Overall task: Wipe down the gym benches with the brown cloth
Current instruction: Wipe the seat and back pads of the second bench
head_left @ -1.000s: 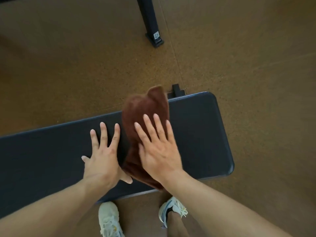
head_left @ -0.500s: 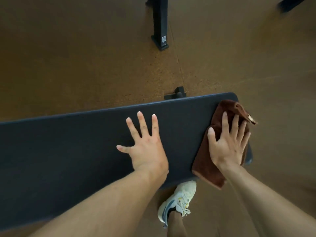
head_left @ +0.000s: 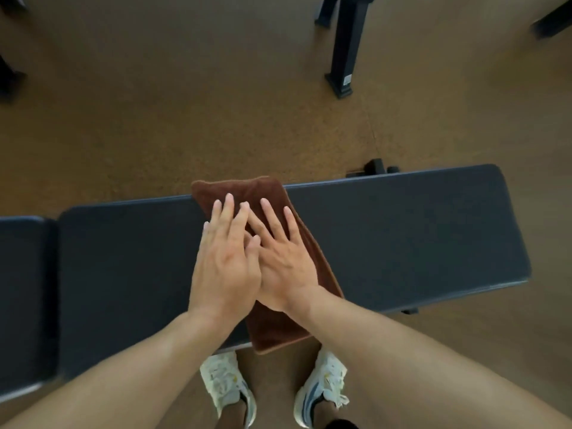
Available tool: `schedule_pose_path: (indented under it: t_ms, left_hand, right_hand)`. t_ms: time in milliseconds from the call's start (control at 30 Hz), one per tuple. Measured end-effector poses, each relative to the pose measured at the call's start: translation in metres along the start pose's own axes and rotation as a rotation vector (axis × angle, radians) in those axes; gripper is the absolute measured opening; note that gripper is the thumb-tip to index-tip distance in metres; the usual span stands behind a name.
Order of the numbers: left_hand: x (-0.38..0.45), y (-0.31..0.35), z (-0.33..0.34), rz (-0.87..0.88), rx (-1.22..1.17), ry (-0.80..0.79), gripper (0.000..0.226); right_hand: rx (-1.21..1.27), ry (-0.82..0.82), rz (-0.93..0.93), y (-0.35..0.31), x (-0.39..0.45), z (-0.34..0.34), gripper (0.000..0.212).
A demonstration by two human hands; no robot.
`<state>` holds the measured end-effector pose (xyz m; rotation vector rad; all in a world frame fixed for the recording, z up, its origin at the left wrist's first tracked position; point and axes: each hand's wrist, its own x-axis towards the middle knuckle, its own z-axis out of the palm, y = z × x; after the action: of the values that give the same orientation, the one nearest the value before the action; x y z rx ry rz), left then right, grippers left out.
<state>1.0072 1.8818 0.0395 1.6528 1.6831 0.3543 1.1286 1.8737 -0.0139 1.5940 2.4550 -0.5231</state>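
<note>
The brown cloth [head_left: 272, 323] lies flat across the black padded gym bench [head_left: 402, 236], its far end over the bench's back edge and its near end hanging over the front edge. Both hands press on the cloth with straight fingers. My left hand [head_left: 224, 258] partly overlaps my right hand [head_left: 283, 258], which lies flat on the cloth beside it. The middle of the cloth is hidden under the hands.
A second black pad [head_left: 21, 298] adjoins the bench at the left. A black equipment post [head_left: 343, 48] stands on the brown floor behind, with more dark feet at the top corners. My two white sneakers [head_left: 229, 385] stand just in front of the bench.
My right hand slid the cloth left from the bench's right end to its middle. My left hand moved off the bare pad onto the cloth, beside and over the right hand.
</note>
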Motion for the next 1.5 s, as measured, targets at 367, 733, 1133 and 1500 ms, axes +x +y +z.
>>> schedule_pose_path:
  t_ms: [367,733,1133,1500]
  left_hand:
    - [0.019,0.07,0.061,0.09,0.265,-0.237,0.102]
    - [0.049,0.198,0.172,-0.085,0.723,-0.531,0.149]
    - [0.048,0.203,0.178,-0.086,0.827,-0.478,0.15]
    - [0.033,0.12,0.106,0.333,0.492,-0.369,0.093]
  right_hand:
    - [0.075,0.106,0.269,0.171,-0.006,-0.033,0.064]
    - [0.297,0.284,0.718,0.381,-0.182,-0.012,0.065]
    - [0.568,0.607,1.139,0.31,-0.245,0.045,0.062]
    - [0.199,0.333,0.719,0.14,-0.167,0.05,0.059]
